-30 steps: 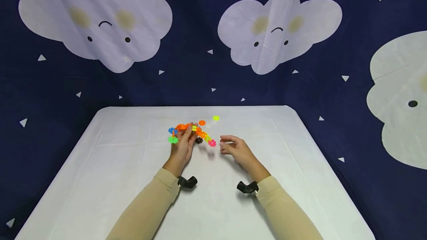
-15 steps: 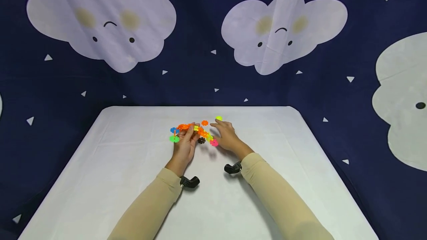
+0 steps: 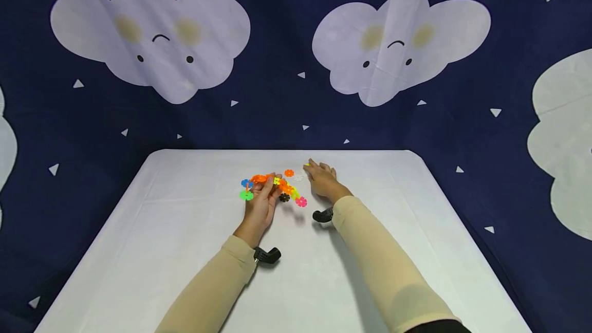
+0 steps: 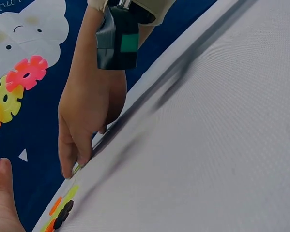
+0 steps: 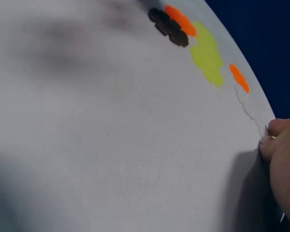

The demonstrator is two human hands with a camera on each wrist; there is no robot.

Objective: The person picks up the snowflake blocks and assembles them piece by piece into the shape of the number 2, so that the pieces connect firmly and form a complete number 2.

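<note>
My left hand (image 3: 261, 207) holds up a chain of interlocking plastic snowflake discs (image 3: 284, 187), its thumb lying over the middle orange pieces. Blue (image 3: 246, 183) and green discs (image 3: 246, 196) form the chain's left end; a pink disc (image 3: 301, 201) ends the right side. At the far part of the table, my right hand (image 3: 322, 181) pinches a yellow snowflake disc (image 5: 274, 137) between thumb and fingers. Only a sliver of that disc shows past the fingertips. White discs (image 3: 298, 177) lie beside this hand.
On the white table (image 3: 185, 251) lie a loose orange disc (image 5: 239, 78), black discs (image 5: 169, 27) and yellow-green discs (image 5: 206, 55) near the hands. Behind the far edge hangs a dark blue cloth (image 3: 277, 117) printed with clouds.
My right hand has moved forward from beside the pink disc to the far yellow disc and taken hold of it. The left hand keeps the chain in nearly the same place.
</note>
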